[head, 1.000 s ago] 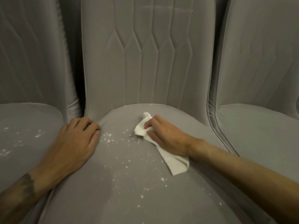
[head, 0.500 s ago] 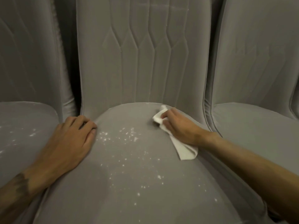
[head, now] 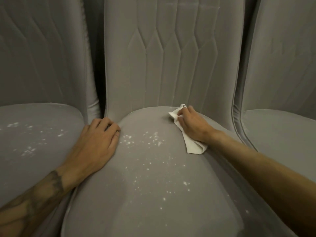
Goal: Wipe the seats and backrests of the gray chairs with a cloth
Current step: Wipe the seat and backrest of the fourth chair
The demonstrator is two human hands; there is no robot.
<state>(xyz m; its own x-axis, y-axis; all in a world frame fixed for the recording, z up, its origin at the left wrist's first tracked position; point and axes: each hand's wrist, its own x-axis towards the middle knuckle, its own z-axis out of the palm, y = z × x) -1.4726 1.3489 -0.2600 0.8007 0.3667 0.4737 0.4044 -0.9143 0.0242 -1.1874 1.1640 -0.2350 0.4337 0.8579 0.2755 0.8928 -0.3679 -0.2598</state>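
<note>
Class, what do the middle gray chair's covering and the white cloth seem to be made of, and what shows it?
The middle chair seat: probably matte, velvet-like fabric over padding; it shows faint sheen and stitched channels on the backrest. The white cloth: thin, limp textile or paper wipe, unclear which; it folds and creases under the right hand.

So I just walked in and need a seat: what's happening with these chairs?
A person is wiping the middle gray chair. Their right hand grips a white cloth pressed to the back of its seat, near the backrest, while the left hand rests on the seat's left edge. White specks lie across the middle of that seat and on the left chair's seat, so neither is clean yet.
</note>
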